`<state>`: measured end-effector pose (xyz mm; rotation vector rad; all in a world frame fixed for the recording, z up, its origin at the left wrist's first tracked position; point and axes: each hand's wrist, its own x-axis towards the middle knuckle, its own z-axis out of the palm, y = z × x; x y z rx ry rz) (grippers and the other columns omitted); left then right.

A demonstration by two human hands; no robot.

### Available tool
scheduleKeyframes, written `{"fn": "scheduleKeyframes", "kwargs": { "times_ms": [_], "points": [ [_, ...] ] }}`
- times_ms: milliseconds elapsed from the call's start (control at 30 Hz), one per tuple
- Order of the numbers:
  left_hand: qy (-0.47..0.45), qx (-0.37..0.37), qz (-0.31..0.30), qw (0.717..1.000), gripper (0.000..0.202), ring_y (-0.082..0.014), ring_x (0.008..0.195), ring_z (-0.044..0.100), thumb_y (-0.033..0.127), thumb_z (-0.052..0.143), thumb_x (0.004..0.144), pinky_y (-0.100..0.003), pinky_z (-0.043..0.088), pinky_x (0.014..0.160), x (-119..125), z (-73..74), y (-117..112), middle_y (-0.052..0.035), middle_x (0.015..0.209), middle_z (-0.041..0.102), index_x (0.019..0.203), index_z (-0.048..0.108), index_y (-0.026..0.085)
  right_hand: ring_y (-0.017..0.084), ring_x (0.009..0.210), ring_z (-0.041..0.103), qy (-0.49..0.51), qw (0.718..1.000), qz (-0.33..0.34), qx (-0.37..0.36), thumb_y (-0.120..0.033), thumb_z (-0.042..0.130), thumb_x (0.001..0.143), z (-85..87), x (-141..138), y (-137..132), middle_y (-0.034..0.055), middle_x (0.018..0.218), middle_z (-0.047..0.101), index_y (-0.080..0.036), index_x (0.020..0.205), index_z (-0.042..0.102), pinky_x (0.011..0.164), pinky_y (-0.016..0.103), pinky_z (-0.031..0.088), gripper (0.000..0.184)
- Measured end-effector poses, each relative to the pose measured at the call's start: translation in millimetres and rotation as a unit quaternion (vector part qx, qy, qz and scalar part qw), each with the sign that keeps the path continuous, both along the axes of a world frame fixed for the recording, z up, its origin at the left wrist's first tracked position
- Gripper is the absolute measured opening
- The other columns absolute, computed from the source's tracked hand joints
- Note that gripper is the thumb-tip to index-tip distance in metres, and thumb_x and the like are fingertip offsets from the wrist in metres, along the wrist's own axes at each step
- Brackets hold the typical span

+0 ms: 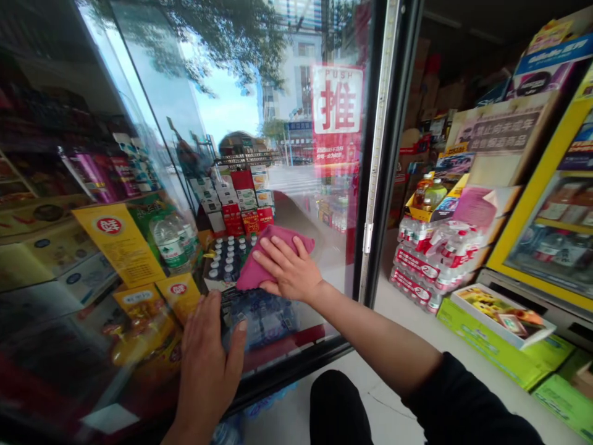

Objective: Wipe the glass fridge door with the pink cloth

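Observation:
A folded pink cloth (pixel 269 258) is pressed against the glass door (pixel 296 204). On top of it lies my right hand (pixel 293 267), fingers spread over the cloth and holding it to the pane. Lower and to the left, my left hand (pixel 210 355) is raised at the glass with fingers stretched up and thumb apart; nothing is in it. Whether its fingertips touch the pane I cannot tell. A red and white push sign (pixel 338 102) is stuck on the door, upper right of the cloth.
The door's dark frame (pixel 377 154) runs down beside my right arm. Stacked bottle packs (pixel 417 269), a green box (pixel 486 337) and a yellow-framed cooler (pixel 532 247) stand to the right. Yellow cartons (pixel 118 247) and bottles show through or in the glass.

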<state>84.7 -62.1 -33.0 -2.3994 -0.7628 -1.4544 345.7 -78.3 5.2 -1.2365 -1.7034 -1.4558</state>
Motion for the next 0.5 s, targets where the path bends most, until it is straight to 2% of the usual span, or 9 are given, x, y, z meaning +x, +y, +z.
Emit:
{"fn": "scheduleKeyframes", "kwargs": {
  "times_ms": [133,233,333,400,500],
  "points": [
    [-0.011,0.008,-0.007,1.0,0.073,-0.0434,0.162,0.035,0.042,0.053,0.11,-0.065,0.029,0.131,12.6,3.2,-8.9,-0.025,0.172,0.039,0.173,0.034,0.01,0.031,0.17,0.021,0.027,0.999,-0.032,0.001,-0.069,0.049,0.109,-0.1,37.2,-15.5,0.0124,0.177,0.037,-0.024,0.174,0.041,0.138,0.059,0.001,0.08],
    [-0.009,0.003,-0.013,1.0,0.074,-0.0422,0.165,0.031,0.042,0.053,0.11,-0.065,0.027,0.132,18.9,3.1,-14.5,-0.0226,0.175,0.035,0.175,0.03,0.016,0.033,0.17,0.02,0.05,0.996,-0.07,0.025,-0.072,0.049,0.107,-0.9,58.6,-25.0,0.0155,0.176,0.037,-0.022,0.171,0.046,0.137,0.06,0.006,0.082],
    [-0.008,-0.002,-0.022,1.0,0.075,-0.0405,0.166,0.029,0.041,0.053,0.11,-0.064,0.028,0.133,20.9,1.0,-16.6,-0.0207,0.176,0.033,0.177,0.027,0.02,0.033,0.171,0.016,0.072,0.991,-0.086,0.074,-0.072,0.047,0.107,-5.1,76.3,-32.5,0.0206,0.174,0.038,-0.014,0.167,0.05,0.137,0.062,0.012,0.083],
    [-0.009,-0.003,-0.022,1.0,0.076,-0.0403,0.166,0.029,0.041,0.053,0.11,-0.065,0.028,0.133,19.8,-0.6,-16.4,-0.0203,0.176,0.033,0.177,0.026,0.021,0.034,0.171,0.015,0.091,0.986,-0.088,0.105,-0.07,0.045,0.109,-10.9,85.3,-35.5,0.0248,0.172,0.039,-0.01,0.166,0.048,0.136,0.063,0.014,0.083],
    [-0.012,-0.007,-0.012,1.0,0.076,-0.0406,0.166,0.028,0.04,0.053,0.11,-0.065,0.028,0.133,15.1,-2.6,-15.2,-0.0205,0.177,0.031,0.177,0.025,0.02,0.036,0.171,0.013,0.122,0.978,-0.097,0.136,-0.066,0.042,0.11,-24.0,90.7,-34.9,0.0292,0.172,0.035,-0.006,0.17,0.037,0.135,0.065,0.016,0.085]
  ]
}}
